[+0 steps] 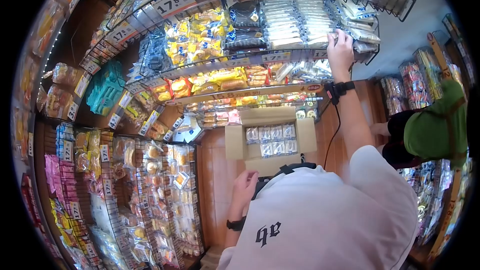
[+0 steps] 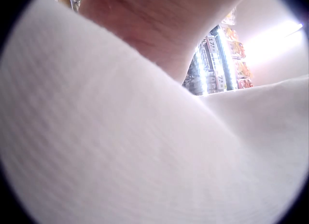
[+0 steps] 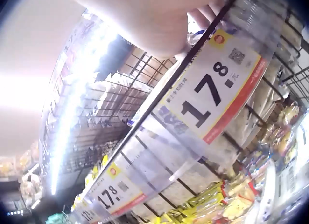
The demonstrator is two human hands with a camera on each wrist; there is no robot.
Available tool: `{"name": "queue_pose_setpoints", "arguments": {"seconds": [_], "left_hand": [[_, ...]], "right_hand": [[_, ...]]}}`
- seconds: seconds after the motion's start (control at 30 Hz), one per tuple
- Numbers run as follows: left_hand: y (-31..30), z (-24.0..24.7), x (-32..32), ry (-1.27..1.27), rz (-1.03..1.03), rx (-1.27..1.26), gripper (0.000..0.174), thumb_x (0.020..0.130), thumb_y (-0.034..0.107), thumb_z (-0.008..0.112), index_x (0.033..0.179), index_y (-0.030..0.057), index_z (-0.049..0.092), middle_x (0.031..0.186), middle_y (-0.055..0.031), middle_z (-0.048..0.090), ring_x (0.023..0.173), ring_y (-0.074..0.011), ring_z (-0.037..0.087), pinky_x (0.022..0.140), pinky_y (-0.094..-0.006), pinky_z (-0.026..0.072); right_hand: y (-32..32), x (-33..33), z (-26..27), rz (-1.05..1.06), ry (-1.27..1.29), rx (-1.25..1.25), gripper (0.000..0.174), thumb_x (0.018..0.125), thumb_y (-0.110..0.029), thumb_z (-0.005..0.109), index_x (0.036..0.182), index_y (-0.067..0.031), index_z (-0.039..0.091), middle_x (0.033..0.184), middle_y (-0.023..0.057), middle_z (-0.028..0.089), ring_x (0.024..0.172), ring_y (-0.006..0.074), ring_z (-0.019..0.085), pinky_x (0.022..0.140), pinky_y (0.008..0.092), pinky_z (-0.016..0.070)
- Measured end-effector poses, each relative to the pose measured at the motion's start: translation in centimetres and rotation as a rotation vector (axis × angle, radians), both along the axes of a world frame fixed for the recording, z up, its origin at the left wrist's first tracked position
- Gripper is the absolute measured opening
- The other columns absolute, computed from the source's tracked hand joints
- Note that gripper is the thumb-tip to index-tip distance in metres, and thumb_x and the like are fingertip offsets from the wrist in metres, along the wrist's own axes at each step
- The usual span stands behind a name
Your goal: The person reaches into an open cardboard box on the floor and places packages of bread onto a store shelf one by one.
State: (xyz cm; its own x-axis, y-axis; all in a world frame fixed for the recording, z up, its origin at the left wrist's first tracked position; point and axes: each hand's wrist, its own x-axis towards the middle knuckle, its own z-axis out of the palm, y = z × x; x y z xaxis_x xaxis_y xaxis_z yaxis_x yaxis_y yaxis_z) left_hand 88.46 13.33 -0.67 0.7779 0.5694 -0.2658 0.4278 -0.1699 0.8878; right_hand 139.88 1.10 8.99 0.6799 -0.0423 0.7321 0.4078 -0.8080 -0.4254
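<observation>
At the right end of the wire shelf, my right hand [image 1: 340,47] touches the white wrapped packets [image 1: 312,20] with its fingers slightly bent. The right wrist view has this hand [image 3: 145,21] partly behind the shelf's front rail, above a 17.8 price tag [image 3: 212,89]; most fingertips are hidden. Low near the waist, my left hand [image 1: 244,187] hangs with loosely bent fingers, holding nothing visible. White cloth and skin fill most of the left wrist view. An open cardboard box [image 1: 295,162] with rows of small white packets [image 1: 266,149] stands below the shelf.
Dark and yellow packets [image 1: 195,35] lie left of the white ones. Racks of wrapped snacks [image 1: 135,190] line the left side. Another person in a green top [image 1: 435,130] is at the right. A black cable [image 1: 338,135] hangs from the right wrist.
</observation>
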Motion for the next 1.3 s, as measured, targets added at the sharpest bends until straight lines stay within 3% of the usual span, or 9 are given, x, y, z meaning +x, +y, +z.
{"name": "queue_pose_setpoints", "arguments": {"seconds": [0.17,0.27,0.43,0.53,0.67,0.8,1.07,1.17,1.3], "left_hand": [[0.0,-0.3,-1.2,-0.041,0.02,0.019,0.022,0.098,0.015,0.065,0.109,-0.0032,0.068,0.095,-0.0171,0.072,0.081,-0.0226,0.071,0.073,-0.0322,0.0561],[0.0,-0.6,-2.0,-0.038,0.029,0.003,0.022,0.098,0.015,0.065,0.109,-0.0036,0.068,0.095,-0.0174,0.073,0.082,-0.0222,0.071,0.072,-0.0319,0.0562],[0.0,-1.5,-2.3,-0.011,0.017,0.009,0.023,0.099,0.016,0.065,0.109,-0.004,0.068,0.096,-0.018,0.072,0.084,-0.0233,0.072,0.074,-0.0323,0.0563],[0.0,-0.6,-1.5,-0.003,0.002,0.005,0.023,0.099,0.016,0.064,0.109,-0.0041,0.067,0.096,-0.0184,0.072,0.085,-0.0241,0.073,0.075,-0.033,0.0562],[0.0,0.3,-1.2,0.005,0.002,-0.007,0.024,0.099,0.017,0.063,0.11,-0.0041,0.066,0.097,-0.0186,0.072,0.085,-0.0247,0.073,0.076,-0.034,0.0561],[0.1,0.3,-2.0,0.039,0.023,0.012,0.022,0.099,0.016,0.062,0.11,-0.0037,0.067,0.097,-0.0188,0.072,0.087,-0.0255,0.073,0.077,-0.0342,0.0563],[-0.1,-1.0,-3.2,0.023,0.057,0.011,0.022,0.099,0.015,0.063,0.11,-0.0028,0.068,0.099,-0.0192,0.072,0.088,-0.0269,0.072,0.078,-0.0342,0.0566],[-0.2,-0.9,-3.3,0.053,0.085,-0.046,0.022,0.099,0.015,0.063,0.111,-0.0023,0.068,0.098,-0.0191,0.072,0.088,-0.0274,0.072,0.078,-0.0344,0.0567],[0.1,-2.2,-3.8,0.038,0.075,-0.021,0.024,0.099,0.017,0.062,0.112,-0.0023,0.067,0.099,-0.0172,0.072,0.088,-0.0242,0.07,0.078,-0.0332,0.0556]], "right_hand": [[0.9,-0.1,1.6,-0.002,-0.297,-0.209,0.025,0.088,-0.022,0.073,0.109,-0.0096,0.069,0.111,0.0135,0.065,0.1,0.033,0.063,0.09,0.0418,0.0509],[1.4,0.5,3.2,0.593,-0.164,-0.271,0.023,0.086,-0.024,0.074,0.104,-0.0091,0.07,0.102,0.0109,0.068,0.101,0.032,0.063,0.089,0.0415,0.0493],[0.4,1.7,4.1,0.918,0.081,-0.404,0.02,0.082,-0.016,0.075,0.099,-0.0067,0.071,0.098,0.0109,0.071,0.096,0.0323,0.065,0.088,0.0412,0.049],[0.6,3.1,3.4,0.874,0.279,-0.389,0.015,0.083,-0.021,0.074,0.091,-0.0083,0.07,0.091,0.0091,0.071,0.094,0.031,0.065,0.086,0.0423,0.0492],[1.2,2.0,3.2,0.768,0.087,-0.318,0.014,0.081,-0.015,0.075,0.084,-0.0044,0.067,0.084,0.0124,0.069,0.087,0.0331,0.065,0.077,0.0427,0.0507],[1.3,1.3,3.8,0.721,0.199,-0.248,0.013,0.08,-0.013,0.075,0.083,-0.0048,0.065,0.083,0.0114,0.069,0.085,0.0326,0.066,0.075,0.0437,0.0505],[1.9,2.7,1.9,0.667,0.066,-0.388,0.01,0.09,-0.019,0.069,0.091,-0.0097,0.066,0.09,0.0075,0.069,0.094,0.0298,0.064,0.084,0.0412,0.0465],[2.2,3.2,1.2,0.443,-0.015,-0.37,0.013,0.092,-0.022,0.068,0.092,-0.0088,0.066,0.09,0.0084,0.069,0.094,0.03,0.064,0.083,0.0415,0.0472],[0.5,6.0,1.3,0.46,0.058,-0.042,0.013,0.094,-0.022,0.067,0.091,-0.0093,0.066,0.091,0.0105,0.068,0.092,0.0317,0.065,0.079,0.0437,0.0497]]}}
